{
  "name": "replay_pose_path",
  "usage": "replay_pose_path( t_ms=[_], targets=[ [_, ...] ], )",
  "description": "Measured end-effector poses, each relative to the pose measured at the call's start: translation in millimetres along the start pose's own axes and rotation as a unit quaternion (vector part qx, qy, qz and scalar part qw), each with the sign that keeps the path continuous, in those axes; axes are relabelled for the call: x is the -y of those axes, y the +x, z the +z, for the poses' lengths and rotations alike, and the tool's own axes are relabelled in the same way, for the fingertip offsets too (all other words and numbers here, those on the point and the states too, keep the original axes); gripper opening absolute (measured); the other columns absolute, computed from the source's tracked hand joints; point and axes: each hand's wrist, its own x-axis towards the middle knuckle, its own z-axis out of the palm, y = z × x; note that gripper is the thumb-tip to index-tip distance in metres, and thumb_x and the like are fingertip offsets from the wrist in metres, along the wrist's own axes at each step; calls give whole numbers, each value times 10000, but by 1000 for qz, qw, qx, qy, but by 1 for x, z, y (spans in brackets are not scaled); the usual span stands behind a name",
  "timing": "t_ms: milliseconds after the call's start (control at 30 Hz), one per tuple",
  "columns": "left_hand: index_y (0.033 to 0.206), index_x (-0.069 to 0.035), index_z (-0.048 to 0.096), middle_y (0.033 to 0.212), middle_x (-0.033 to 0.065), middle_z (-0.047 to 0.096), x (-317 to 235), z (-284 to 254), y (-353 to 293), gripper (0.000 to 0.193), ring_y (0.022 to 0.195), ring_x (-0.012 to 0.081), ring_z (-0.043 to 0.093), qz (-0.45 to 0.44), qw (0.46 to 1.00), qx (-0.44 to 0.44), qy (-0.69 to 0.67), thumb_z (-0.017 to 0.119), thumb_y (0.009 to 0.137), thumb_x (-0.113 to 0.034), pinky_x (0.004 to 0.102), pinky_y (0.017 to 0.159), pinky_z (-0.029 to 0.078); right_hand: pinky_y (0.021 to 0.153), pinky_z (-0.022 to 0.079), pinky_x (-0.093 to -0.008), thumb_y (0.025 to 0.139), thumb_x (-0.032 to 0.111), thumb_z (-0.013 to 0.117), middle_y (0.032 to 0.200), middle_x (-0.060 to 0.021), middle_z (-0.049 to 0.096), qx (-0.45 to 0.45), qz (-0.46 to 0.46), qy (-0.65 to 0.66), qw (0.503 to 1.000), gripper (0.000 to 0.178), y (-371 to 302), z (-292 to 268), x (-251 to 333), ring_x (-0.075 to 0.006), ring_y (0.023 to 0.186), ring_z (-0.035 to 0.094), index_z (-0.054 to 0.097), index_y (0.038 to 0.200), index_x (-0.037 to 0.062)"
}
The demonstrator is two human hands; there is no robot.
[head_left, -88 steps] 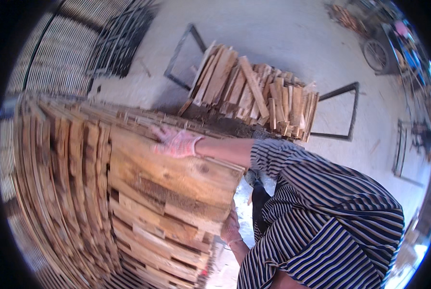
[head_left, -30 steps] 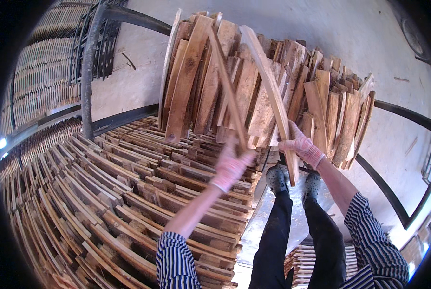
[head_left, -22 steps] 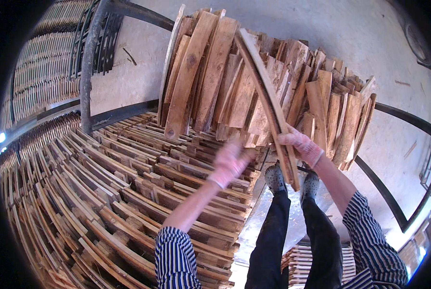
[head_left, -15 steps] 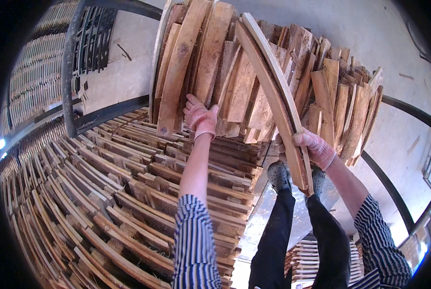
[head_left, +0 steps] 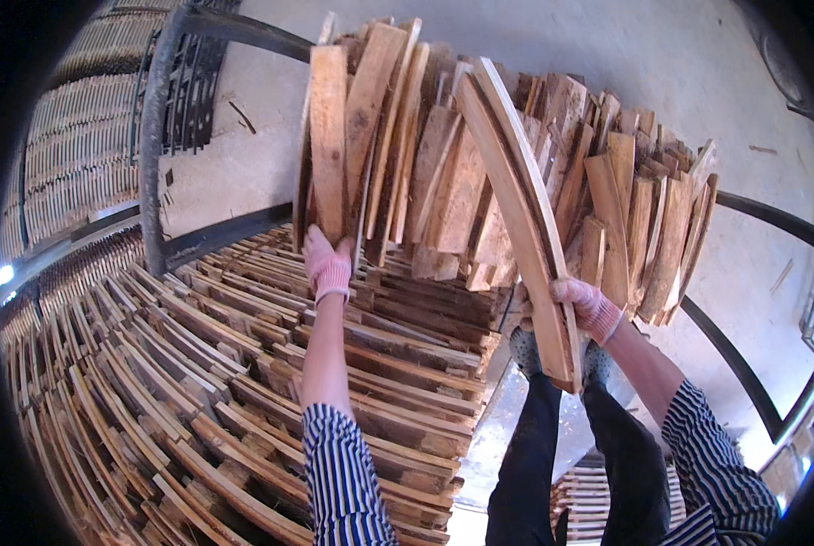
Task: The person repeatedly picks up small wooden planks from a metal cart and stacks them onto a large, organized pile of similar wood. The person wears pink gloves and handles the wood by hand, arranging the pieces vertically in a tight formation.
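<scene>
Boards (head_left: 509,205), curved, dark-edged, held in right fingers (head_left: 567,290); left fingers (head_left: 316,244) grip straight, flat plank (head_left: 329,136).

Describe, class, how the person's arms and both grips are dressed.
The left grip and right grip wear pink gloves reaching the wrists. The sleeves, striped dark blue and whitish, end partway down, leaving the forearms bare between sleeve and glove.
</scene>
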Motion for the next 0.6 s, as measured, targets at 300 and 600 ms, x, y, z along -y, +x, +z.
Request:
replay_pose_path(
  t_ms=[300,600],
  targets=[
    [1246,-22,583,1184,225,666,-58,-10,-22,835,1053,356,689,-41,997,70,16,944,620,-440,439,874,580,894,596,-421,724,351,870,1110,-98,653,-106,-14,-110,988,752,-9,1,14,-247,1021,680,532,1326,53],
    [1207,41,550,1125,192,650,-239,-73,-267,574,1033,282,641,20,853,86,-514,872,824,-239,396,929,522,932,514,-338,738,215,902,1243,-71,595,-188,-25,-216,958,952,-101,55,49,-192,1113,587,372,1522,99]
  ],
)
